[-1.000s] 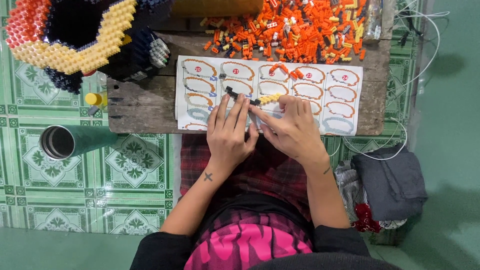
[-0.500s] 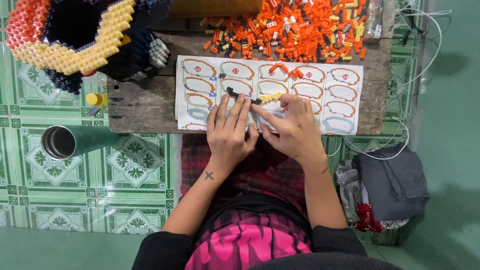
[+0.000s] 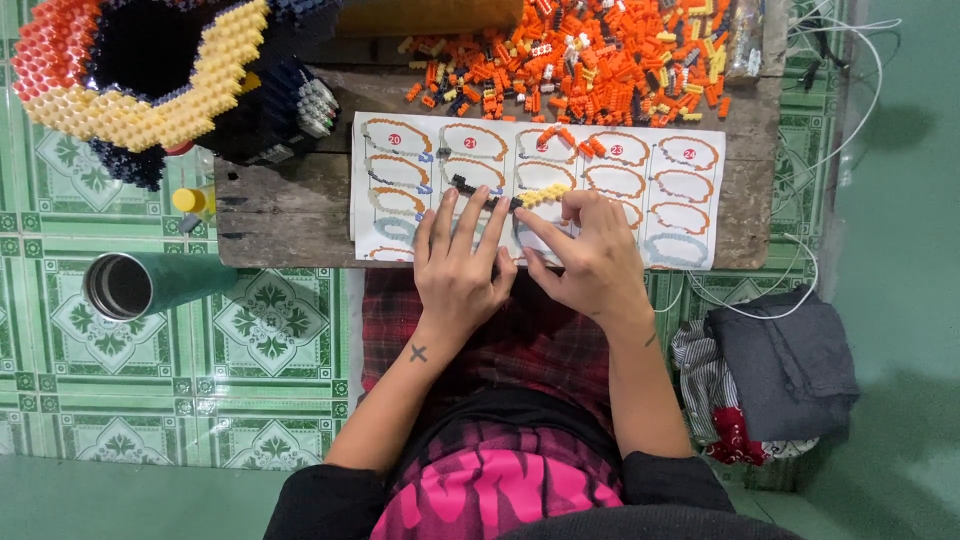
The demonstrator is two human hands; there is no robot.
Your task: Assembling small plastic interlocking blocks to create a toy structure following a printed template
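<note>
Centrally, left hand with fingers spread presses a black-and-yellow brick strip onto the paper sheet; right hand pinches its yellow end.

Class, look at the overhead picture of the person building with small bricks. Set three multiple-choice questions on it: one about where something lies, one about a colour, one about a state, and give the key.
1. Where is the loose pile of small orange plastic bricks?
A. at the far edge of the worn wooden board, beyond the printed instruction sheet
B. on the green tiled floor
C. in the person's lap

2. Which colours has the short brick strip at the fingertips?
A. red and white
B. black and yellow
C. all green

3. How does the grey metal cylinder lie?
A. upright on the board
B. held in a hand
C. on its side on the floor, open end showing

Key: 1 A, the pile lies above the sheet. 2 B, dark part by the left hand, yellow part by the right hand. 3 C, its round mouth faces left.
</note>
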